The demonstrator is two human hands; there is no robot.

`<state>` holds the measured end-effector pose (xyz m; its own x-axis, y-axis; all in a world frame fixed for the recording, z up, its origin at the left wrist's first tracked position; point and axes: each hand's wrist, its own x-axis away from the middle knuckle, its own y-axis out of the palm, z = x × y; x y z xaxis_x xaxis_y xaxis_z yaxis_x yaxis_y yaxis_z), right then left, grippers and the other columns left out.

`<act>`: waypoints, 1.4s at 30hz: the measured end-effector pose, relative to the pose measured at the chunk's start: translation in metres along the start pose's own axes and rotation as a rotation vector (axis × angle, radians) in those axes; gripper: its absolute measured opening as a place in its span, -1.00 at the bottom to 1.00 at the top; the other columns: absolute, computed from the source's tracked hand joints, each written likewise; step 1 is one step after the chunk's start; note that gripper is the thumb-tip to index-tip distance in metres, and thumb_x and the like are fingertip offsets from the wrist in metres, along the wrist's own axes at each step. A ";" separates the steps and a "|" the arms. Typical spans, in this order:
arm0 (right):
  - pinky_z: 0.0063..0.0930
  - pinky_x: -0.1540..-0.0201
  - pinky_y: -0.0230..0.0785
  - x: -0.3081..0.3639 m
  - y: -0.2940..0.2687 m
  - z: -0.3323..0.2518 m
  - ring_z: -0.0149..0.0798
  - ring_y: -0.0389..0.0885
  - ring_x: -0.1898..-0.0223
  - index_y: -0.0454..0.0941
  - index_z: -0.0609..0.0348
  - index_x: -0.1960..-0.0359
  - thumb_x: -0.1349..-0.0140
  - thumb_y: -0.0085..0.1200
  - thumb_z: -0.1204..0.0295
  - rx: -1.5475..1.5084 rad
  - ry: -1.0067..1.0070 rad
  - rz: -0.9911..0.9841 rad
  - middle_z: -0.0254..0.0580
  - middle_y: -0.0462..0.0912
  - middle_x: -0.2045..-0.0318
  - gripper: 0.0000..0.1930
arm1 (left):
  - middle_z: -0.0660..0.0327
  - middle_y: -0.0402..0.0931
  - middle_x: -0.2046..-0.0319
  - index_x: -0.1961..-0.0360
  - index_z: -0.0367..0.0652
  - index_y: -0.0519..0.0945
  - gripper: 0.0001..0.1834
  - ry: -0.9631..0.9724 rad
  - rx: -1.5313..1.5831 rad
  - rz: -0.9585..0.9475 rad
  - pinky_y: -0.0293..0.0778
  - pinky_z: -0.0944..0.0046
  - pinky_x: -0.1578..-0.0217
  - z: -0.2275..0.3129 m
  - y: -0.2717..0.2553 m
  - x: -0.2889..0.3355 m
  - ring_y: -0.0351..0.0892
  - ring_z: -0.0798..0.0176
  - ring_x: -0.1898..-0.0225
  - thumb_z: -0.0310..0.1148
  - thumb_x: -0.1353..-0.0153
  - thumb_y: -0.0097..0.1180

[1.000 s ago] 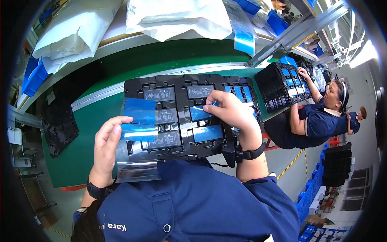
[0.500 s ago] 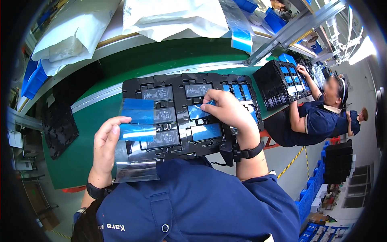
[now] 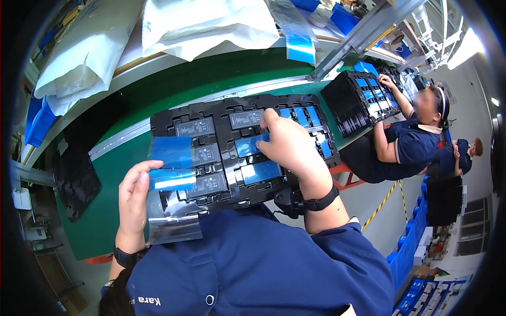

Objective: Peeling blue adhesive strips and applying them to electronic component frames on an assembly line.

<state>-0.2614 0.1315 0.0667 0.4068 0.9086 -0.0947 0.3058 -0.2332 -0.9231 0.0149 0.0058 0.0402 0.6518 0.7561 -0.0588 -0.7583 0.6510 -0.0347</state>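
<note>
My left hand pinches the left edge of a clear film sheet that carries wide blue film strips. This sheet overhangs the left side of a black moulded tray. Flat dark battery packs lie in its pockets, several with blue film on top. Over the tray's middle column is my right hand, its thumb at a blue-covered battery pack. The index finger bends beside an uncovered battery pack, apart from the thumb. The other right fingers are hidden behind the hand.
The tray rests on a green bench. Another black tray leans at the left. White bags hang over the shelf edge. At the right, a co-worker handles a stack of black trays. A metal post rises behind.
The view has shifted, so the tray and hands sit slightly further left. My right thumb and index finger have moved apart. The left hand keeps its hold on the film sheet.
</note>
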 end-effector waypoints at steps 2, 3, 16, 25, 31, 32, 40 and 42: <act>-0.22 0.34 0.34 0.004 -0.003 0.000 0.02 0.55 0.42 0.38 0.24 0.30 0.08 0.10 0.51 0.035 0.041 0.064 -0.05 0.51 0.59 -0.73 | 0.20 0.49 0.19 0.15 -0.32 0.52 -0.64 0.010 -0.010 0.003 0.28 0.42 0.08 0.000 -0.001 0.001 0.42 0.41 0.16 -0.22 -0.32 -0.16; -0.26 0.40 0.31 0.007 -0.005 0.001 -0.07 0.52 0.50 0.39 0.22 0.31 0.09 0.05 0.54 -0.028 0.086 0.072 -0.13 0.47 0.64 -0.76 | 0.20 0.47 0.18 0.13 -0.33 0.49 -0.63 -0.012 -0.014 -0.010 0.28 0.41 0.07 0.001 -0.001 0.002 0.41 0.40 0.15 -0.21 -0.32 -0.17; -0.52 0.51 0.19 0.027 -0.009 0.004 -0.39 0.31 0.60 0.54 0.20 0.39 -0.01 0.12 0.52 -0.336 0.038 0.203 -0.31 0.35 0.62 -0.89 | 0.12 0.45 0.13 0.01 -0.37 0.39 -0.65 0.022 0.084 -0.104 0.31 0.40 0.04 0.009 0.003 -0.005 0.44 0.36 0.10 -0.51 -0.15 0.01; -0.44 0.33 0.29 0.027 -0.009 0.025 -0.30 0.39 0.41 0.57 0.08 0.13 0.02 0.18 0.48 -0.255 0.058 0.020 -0.28 0.35 0.49 -0.66 | 0.13 0.42 0.10 -0.01 -0.38 0.36 -0.61 -0.111 0.105 -0.183 0.33 0.42 0.07 0.007 0.007 -0.004 0.42 0.36 0.06 -0.63 -0.10 -0.01; -0.38 0.27 0.34 0.025 -0.007 0.031 -0.21 0.46 0.37 0.59 0.05 0.13 0.12 0.25 0.43 -0.297 0.029 -0.015 -0.21 0.39 0.49 -0.60 | 0.13 0.41 0.08 -0.01 -0.38 0.35 -0.61 -0.101 0.115 -0.175 0.32 0.41 0.04 0.002 0.008 -0.005 0.42 0.35 0.04 -0.64 -0.11 -0.02; -0.38 0.27 0.34 0.025 -0.007 0.032 -0.21 0.46 0.37 0.59 0.05 0.13 0.12 0.25 0.43 -0.298 0.030 -0.017 -0.21 0.39 0.49 -0.60 | 0.12 0.41 0.08 -0.01 -0.38 0.35 -0.61 -0.104 0.117 -0.173 0.32 0.41 0.03 0.001 0.008 -0.005 0.41 0.34 0.04 -0.64 -0.11 -0.02; -0.46 0.33 0.28 0.018 -0.012 0.034 -0.30 0.35 0.42 0.58 0.06 0.21 0.17 0.28 0.43 -0.348 0.090 -0.112 -0.27 0.33 0.50 -0.62 | 0.13 0.40 0.07 -0.01 -0.36 0.35 -0.61 -0.119 0.138 -0.181 0.32 0.40 0.02 0.000 0.008 -0.004 0.41 0.35 0.03 -0.66 -0.11 -0.04; -0.46 0.33 0.27 0.016 -0.015 0.033 -0.30 0.35 0.43 0.58 0.05 0.21 0.17 0.28 0.42 -0.346 0.092 -0.135 -0.27 0.33 0.50 -0.62 | 0.14 0.40 0.06 -0.01 -0.36 0.35 -0.61 -0.116 0.147 -0.179 0.32 0.40 0.02 -0.001 0.008 -0.003 0.41 0.36 0.03 -0.66 -0.11 -0.04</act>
<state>-0.2877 0.1608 0.0671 0.4138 0.9079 0.0672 0.6277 -0.2311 -0.7434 0.0068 0.0088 0.0386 0.7789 0.6251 0.0505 -0.6264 0.7715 0.1119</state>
